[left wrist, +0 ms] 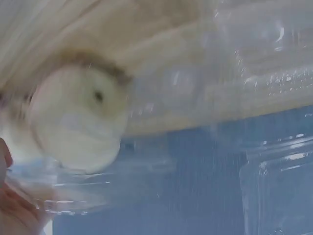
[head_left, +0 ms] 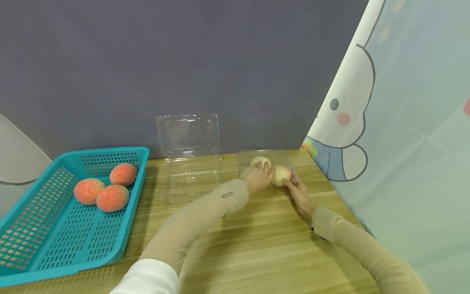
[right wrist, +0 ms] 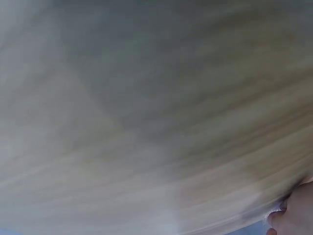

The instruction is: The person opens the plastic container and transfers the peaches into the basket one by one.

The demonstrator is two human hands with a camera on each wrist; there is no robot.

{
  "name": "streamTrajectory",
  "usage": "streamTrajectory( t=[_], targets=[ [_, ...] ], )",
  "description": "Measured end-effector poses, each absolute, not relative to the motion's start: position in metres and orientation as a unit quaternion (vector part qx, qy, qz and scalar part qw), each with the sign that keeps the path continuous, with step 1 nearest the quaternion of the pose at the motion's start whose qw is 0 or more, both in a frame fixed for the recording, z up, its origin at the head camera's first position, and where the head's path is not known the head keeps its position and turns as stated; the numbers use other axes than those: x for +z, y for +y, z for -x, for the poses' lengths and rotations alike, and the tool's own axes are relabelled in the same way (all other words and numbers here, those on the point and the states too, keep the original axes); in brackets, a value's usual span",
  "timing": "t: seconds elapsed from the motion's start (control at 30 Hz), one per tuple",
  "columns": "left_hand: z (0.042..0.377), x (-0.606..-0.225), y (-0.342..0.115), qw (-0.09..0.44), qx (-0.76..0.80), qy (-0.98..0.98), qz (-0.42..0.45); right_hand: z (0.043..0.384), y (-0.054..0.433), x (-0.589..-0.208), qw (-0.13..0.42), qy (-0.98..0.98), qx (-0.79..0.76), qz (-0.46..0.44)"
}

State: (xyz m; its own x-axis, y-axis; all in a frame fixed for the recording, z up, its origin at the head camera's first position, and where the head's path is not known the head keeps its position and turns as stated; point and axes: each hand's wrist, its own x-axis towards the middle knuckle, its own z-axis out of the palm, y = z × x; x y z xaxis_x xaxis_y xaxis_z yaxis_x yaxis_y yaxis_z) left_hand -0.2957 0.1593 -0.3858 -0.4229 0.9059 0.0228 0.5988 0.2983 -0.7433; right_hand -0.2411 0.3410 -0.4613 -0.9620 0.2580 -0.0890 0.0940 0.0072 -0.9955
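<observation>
A clear plastic box (head_left: 244, 157) on the table's far side holds pale, round peaches. My left hand (head_left: 257, 178) reaches over its front, fingers curled onto the rear pale peach (head_left: 261, 160). At the box's right front corner, my right hand (head_left: 300, 197) grips the box, its thumb against the pink-tinged pale peach (head_left: 282, 174). The left wrist view has a blurred pale peach (left wrist: 80, 117) with a dark spot, near the fingers at lower left. Motion blur fills the right wrist view, where part of the right hand (right wrist: 296, 213) shows at lower right.
A second clear box (head_left: 192, 177) stands with its lid (head_left: 189, 136) raised against the grey backdrop. At left, a turquoise basket (head_left: 125, 234) holds three orange-red peaches (head_left: 113, 198). A printed curtain (head_left: 404, 163) hangs along the table's right edge.
</observation>
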Motion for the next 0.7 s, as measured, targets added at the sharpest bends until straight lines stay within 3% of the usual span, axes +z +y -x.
streamTrajectory(
  t=[0.17, 0.33, 0.7],
  targets=[
    [0.304, -0.356, 0.169, 0.151, 0.232, -0.812, 0.514, 0.245, 0.340, -0.455, 0.060, -0.721, 0.679, 0.126],
    [0.310, -0.343, 0.173, 0.091, 0.227, -0.813, 0.528, 0.247, 0.337, -0.454, 0.051, -0.725, 0.672, 0.143],
    [0.313, -0.347, 0.174, 0.092, 0.230, -0.804, 0.541, 0.246, 0.335, -0.457, 0.063, -0.731, 0.662, 0.155]
  ],
)
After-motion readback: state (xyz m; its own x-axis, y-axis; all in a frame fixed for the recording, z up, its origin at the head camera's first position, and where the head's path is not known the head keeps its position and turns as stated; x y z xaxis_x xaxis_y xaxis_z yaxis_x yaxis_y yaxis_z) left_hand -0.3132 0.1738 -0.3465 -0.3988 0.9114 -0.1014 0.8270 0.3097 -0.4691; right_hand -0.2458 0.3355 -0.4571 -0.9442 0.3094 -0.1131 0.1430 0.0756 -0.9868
